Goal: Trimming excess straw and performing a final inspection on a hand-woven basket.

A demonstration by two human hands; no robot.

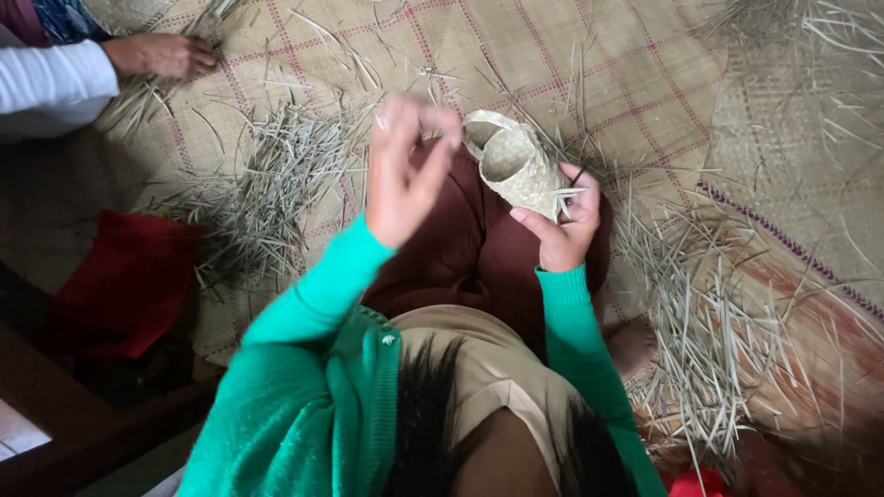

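Green sleeves (304,387) are framing the lap, where the right hand (562,225) is gripping a small woven basket (516,166); the left hand (401,170) (blurred) is pinching something unseen beside it, above strewn straw (267,184) on a mat (645,74).

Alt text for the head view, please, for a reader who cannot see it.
A seated person in green sleeves holds a small woven basket in the right hand, with the left hand raised beside it, fingers pinched and blurred. Loose dry strips lie scattered over a checked woven mat; another person's hand rests at top left.
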